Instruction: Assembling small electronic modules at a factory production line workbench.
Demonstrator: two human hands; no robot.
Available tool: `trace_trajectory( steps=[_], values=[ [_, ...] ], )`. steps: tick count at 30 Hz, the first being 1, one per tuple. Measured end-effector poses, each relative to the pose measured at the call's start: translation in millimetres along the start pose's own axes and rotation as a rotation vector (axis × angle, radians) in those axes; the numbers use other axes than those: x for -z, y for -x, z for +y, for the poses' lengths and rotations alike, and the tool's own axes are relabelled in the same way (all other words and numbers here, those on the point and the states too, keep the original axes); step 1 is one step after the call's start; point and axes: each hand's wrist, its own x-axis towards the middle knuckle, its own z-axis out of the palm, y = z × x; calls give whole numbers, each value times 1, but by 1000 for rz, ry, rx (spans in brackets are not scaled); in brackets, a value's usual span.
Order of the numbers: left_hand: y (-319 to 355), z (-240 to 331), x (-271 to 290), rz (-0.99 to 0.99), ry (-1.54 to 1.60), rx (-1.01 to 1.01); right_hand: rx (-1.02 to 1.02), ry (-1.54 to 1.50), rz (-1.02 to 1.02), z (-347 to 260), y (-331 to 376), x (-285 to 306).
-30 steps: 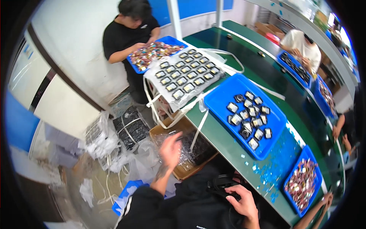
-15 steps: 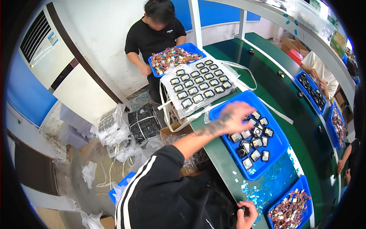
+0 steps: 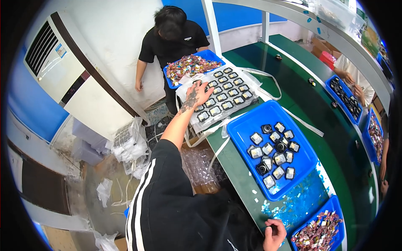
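Observation:
My left hand (image 3: 198,94) lies with its fingers spread over the left part of a white plastic-covered tray (image 3: 204,125). Rows of small black-framed square units (image 3: 227,105) with pale centres sit there; whether the fingertips grip one is hidden. My right hand (image 3: 274,235) rests by the near edge of the green table, fingers curled, and whatever they may hold is hidden. Between the hands stands a blue bin (image 3: 245,125) with several loose black-and-clear units (image 3: 269,181) inside, some showing round lens-like black faces.
Small wrapped reddish pieces fill a blue bin (image 3: 337,205) at the near right and another (image 3: 169,83) beyond the white tray. A person (image 3: 169,42) in black stands behind that one. Blue scraps (image 3: 301,193) litter the table (image 3: 232,161). Co-workers' hands (image 3: 354,85) show at the far right.
My left hand has moved from above the blue bin, left and away, onto the white tray. The person opposite has lowered an arm from the far bin. My right hand stays near the table edge.

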Motion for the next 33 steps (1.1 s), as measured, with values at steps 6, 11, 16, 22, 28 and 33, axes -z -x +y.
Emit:
trace_trajectory(
  steps=[6,11,16,22,28,33],
  values=[
    [13,9,7,213,-19,-42,-42,-24,63,7,-5,3],
    [10,11,5,209,14,-36,-27,-23,69,7,-4,6],
    [6,1,-13,460,-88,-40,-22,-2,65,8,-6,9],
    [6,8,-4,264,34,25,-30,29,73,8,-7,10],
    [14,11,4,290,-23,27,-11,10,75,9,-7,8],
    [15,14,6,265,-66,16,-20,8,65,10,-8,9]
  ],
)
